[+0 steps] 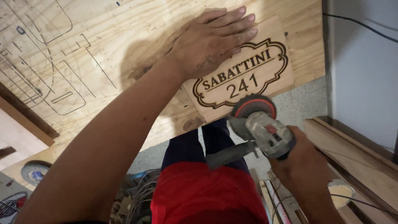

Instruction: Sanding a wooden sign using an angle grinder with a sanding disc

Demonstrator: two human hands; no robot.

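Plywood worktop [103,49], pencil-marked with outlines, carries the items. Left hand [211,39]: flat, fingers spread straight, palm pressing down on the upper left part of the wooden plaque [248,79], gripping nothing. The plaque, engraved with a dark ornamental border, lies tilted at the worktop's near right edge, overhanging slightly. Right hand [304,159]: clenched around the body of the angle grinder [261,126], whose red-rimmed disc meets the plaque's lower edge, just below the left hand.
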